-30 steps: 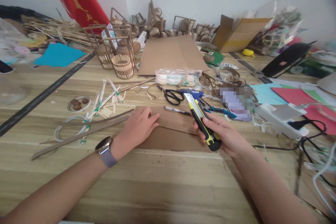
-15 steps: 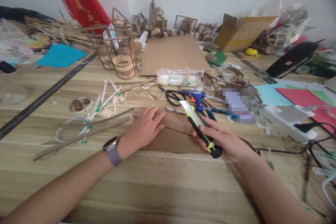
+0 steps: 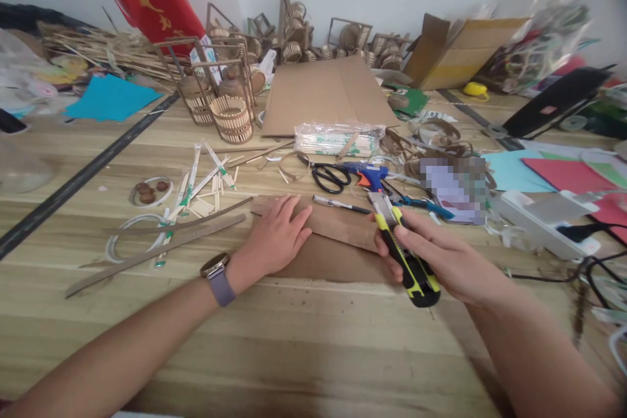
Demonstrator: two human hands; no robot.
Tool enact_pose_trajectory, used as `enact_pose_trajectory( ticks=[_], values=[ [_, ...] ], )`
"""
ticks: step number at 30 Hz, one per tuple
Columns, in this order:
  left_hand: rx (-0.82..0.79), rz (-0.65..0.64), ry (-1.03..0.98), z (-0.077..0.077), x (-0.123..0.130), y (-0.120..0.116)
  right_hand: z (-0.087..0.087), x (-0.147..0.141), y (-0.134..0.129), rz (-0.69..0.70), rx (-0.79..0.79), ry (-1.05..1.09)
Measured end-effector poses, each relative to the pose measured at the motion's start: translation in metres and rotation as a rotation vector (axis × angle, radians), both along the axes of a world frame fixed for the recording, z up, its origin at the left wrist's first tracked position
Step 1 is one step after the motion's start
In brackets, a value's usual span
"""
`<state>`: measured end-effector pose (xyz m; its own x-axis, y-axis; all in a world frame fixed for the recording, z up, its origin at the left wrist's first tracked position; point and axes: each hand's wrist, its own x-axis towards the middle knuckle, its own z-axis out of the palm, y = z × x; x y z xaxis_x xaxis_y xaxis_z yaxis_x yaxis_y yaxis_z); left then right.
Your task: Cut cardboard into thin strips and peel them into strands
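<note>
Head view: left hand (image 3: 279, 235) lay flat, fingers loosely spread, grasping nothing, over a brown strip (image 3: 345, 228) and cardboard piece (image 3: 337, 263) on the table (image 3: 294, 346) before the worker. Right hand (image 3: 441, 251) gripped a utility knife (image 3: 416, 274), blade forward. Step judged: steadying the material; next move called for fingers clear of the blade.

Gripping yellow-black utility knife (image 3: 416, 274) in right hand (image 3: 441, 251), with blade end toward blue glue gun (image 3: 375, 177). Resting left hand (image 3: 277, 235) palm-down across brown strip (image 3: 345, 227) and cardboard piece (image 3: 337, 264) beneath it. Wearing watch (image 3: 215, 266) on left wrist. Just past strip: pen (image 3: 337, 203), then black scissors (image 3: 330, 177). Off left: loose sticks (image 3: 200, 209), plus white ring (image 3: 132, 194) around brown balls (image 3: 147, 194). Farther back on wooden table (image 3: 289, 346): plastic-wrapped stick bundle (image 3: 337, 144), large cardboard sheet (image 3: 323, 91), small slatted basket (image 3: 231, 123).
</note>
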<state>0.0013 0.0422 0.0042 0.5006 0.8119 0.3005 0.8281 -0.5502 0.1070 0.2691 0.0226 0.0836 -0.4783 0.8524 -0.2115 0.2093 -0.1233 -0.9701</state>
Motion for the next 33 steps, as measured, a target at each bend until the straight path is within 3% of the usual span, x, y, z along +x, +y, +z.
enact_pose_trajectory(
  ticks=[6, 10, 22, 33],
  values=[
    [0.01, 0.003, 0.029, 0.0, 0.0, 0.0, 0.011, -0.014, -0.006, 0.381, 0.511, -0.81],
    [-0.012, -0.008, 0.019, 0.002, 0.0, 0.0, 0.008, -0.029, -0.011, 0.521, 0.658, -1.117],
    [-0.055, -0.014, 0.021, 0.005, 0.0, -0.001, -0.002, -0.038, -0.006, 0.604, 0.782, -1.177],
    [-0.049, -0.005, 0.031, 0.006, 0.001, -0.001, 0.0, -0.04, -0.007, 0.606, 0.852, -1.175]
  ],
)
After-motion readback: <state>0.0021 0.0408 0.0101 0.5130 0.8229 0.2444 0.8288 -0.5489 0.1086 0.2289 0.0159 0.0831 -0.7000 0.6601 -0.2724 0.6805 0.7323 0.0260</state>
